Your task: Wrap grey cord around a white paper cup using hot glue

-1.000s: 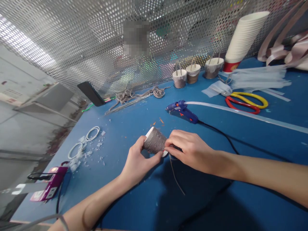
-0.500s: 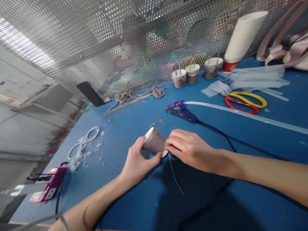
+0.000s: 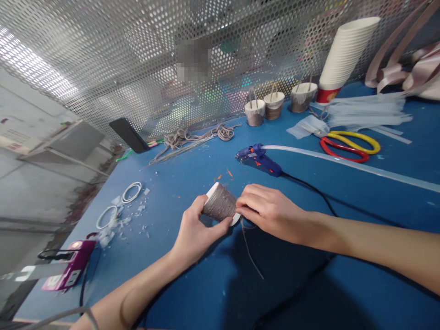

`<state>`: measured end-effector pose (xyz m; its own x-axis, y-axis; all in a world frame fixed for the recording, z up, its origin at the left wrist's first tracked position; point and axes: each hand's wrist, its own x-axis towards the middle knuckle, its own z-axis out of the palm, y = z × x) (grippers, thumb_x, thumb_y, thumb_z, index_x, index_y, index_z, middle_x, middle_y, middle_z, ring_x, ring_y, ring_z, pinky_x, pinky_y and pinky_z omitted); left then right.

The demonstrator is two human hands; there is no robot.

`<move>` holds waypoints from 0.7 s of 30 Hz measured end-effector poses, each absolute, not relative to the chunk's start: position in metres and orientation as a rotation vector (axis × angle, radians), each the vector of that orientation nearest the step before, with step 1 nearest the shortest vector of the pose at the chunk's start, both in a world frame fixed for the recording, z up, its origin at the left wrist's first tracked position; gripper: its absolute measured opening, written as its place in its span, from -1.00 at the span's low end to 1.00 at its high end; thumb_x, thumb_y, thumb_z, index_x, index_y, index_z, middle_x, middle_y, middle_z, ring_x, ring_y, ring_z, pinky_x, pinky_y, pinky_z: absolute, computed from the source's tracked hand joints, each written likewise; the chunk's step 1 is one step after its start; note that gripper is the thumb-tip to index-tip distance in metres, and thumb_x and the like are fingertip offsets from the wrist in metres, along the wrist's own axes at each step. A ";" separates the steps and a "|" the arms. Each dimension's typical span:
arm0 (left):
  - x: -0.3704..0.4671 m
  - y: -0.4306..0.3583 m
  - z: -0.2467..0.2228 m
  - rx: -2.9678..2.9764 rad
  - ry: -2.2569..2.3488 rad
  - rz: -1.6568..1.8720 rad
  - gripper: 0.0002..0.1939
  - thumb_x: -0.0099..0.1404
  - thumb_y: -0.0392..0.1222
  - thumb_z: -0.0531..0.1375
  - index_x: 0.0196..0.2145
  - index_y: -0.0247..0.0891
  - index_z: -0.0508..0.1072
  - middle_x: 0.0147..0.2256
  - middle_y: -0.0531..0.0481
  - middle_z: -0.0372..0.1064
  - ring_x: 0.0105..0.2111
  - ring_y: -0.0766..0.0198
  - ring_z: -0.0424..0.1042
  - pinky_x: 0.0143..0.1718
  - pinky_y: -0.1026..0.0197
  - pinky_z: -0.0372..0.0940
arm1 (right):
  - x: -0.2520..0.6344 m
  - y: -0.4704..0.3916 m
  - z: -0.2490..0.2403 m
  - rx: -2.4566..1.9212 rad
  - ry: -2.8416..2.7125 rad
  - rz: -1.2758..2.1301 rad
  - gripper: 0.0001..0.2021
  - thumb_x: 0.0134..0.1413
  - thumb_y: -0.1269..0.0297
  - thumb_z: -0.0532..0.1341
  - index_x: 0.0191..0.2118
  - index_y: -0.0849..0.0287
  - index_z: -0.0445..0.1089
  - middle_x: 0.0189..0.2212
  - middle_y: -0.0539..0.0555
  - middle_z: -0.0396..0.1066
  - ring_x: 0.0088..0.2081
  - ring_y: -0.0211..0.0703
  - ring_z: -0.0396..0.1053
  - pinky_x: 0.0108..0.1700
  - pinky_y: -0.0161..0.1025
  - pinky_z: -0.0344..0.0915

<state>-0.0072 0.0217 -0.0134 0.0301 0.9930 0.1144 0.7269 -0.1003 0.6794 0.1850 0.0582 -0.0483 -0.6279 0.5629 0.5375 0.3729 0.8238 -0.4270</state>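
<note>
In the head view, the left hand (image 3: 197, 229) holds the cord-wrapped cup (image 3: 220, 204) between thumb and fingers, tilted on its side, over the near middle of the blue table (image 3: 192, 298). The right hand (image 3: 271, 208) is narrow, its fingertips pinching the grey cord (image 3: 250, 256) beside the cup's red-and-white end; the exact contact is hidden by the fingers. The cord's loose end hangs below. The glue gun (image 3: 259, 159) lies just beyond, apart from both hands. For good work, I think the left hand should keep the cup steady without crushing its wall, and the right should press the cord close to the neighbouring turn, with even, gentle tension, leaving no gap.
</note>
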 end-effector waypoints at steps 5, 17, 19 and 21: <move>-0.007 0.022 -0.014 1.867 1.734 0.783 -0.80 0.02 -0.12 0.24 -0.43 -0.28 0.35 -0.48 0.07 0.31 -0.45 0.30 0.28 -0.41 0.25 0.18 | 0.184 0.059 -0.048 -0.676 -2.315 0.311 -0.76 0.32 0.39 0.00 -0.35 0.25 0.35 -0.41 0.10 0.33 -0.35 -0.16 0.23 -0.30 -0.21 0.18; -0.006 0.022 -0.013 1.858 1.730 0.830 -0.80 0.00 -0.12 0.25 -0.44 -0.28 0.36 -0.48 0.06 0.33 -0.47 0.31 0.28 -0.44 0.26 0.18 | 0.184 0.060 -0.046 -0.772 -2.218 0.645 -0.85 0.26 0.37 0.12 -0.35 0.21 0.36 -0.40 0.02 0.31 -0.36 -0.24 0.25 -0.28 -0.28 0.18; -0.007 0.023 -0.012 1.855 1.725 0.824 -0.80 0.00 -0.13 0.26 -0.45 -0.28 0.36 -0.49 0.07 0.33 -0.47 0.32 0.28 -0.44 0.27 0.18 | 0.183 0.060 -0.043 -0.840 -2.170 0.756 -0.90 0.21 0.38 0.18 -0.36 0.19 0.37 -0.40 0.00 0.32 -0.38 -0.28 0.26 -0.31 -0.30 0.18; -0.008 0.023 -0.012 1.857 1.711 0.819 -0.80 0.00 -0.13 0.26 -0.45 -0.27 0.36 -0.48 0.07 0.33 -0.47 0.32 0.28 -0.43 0.27 0.18 | 0.182 0.061 -0.041 -0.889 -2.120 0.863 -0.92 0.17 0.38 0.22 -0.37 0.19 0.38 -0.41 -0.03 0.32 -0.41 -0.31 0.26 -0.34 -0.33 0.18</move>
